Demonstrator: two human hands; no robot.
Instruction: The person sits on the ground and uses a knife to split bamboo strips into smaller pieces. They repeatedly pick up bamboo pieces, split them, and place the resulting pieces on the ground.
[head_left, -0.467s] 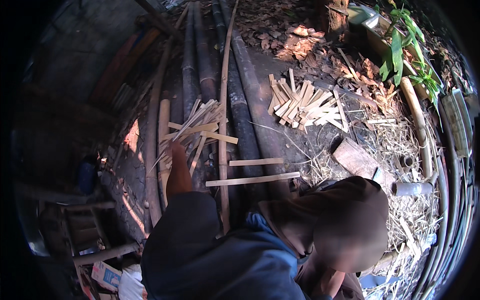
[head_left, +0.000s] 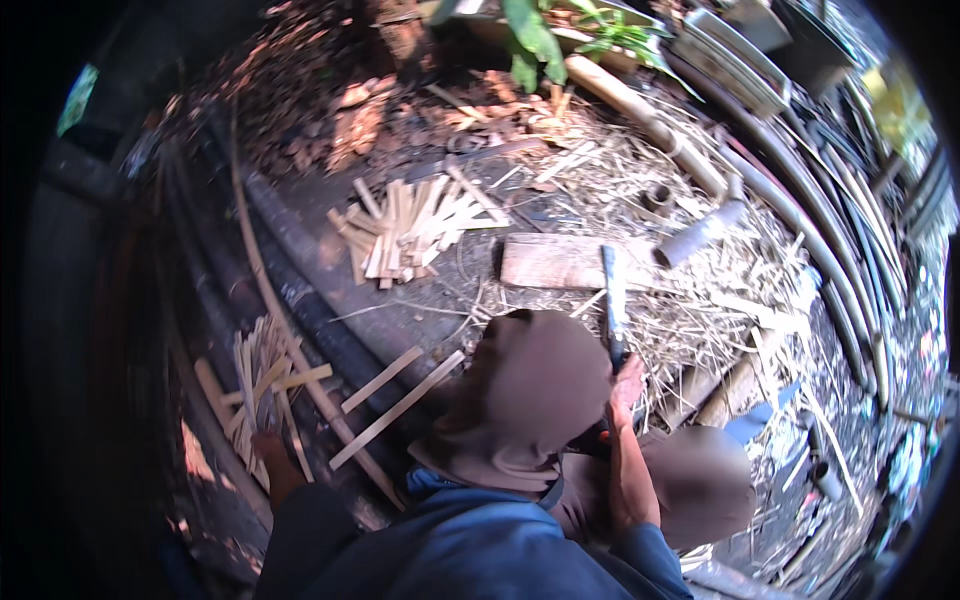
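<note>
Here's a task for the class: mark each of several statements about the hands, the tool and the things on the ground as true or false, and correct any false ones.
1. The right hand holds a long-bladed knife. True.
2. The left hand grips that knife too. False: it is at the left pile of pale strips.
3. Two loose strips lie apart from the piles, one longer than the other. True.
4. The wooden block lies to the left of the upper pile of strips. False: the block lies to its right.
5. A green leafy plant shows near the picture's top edge. True.
</note>
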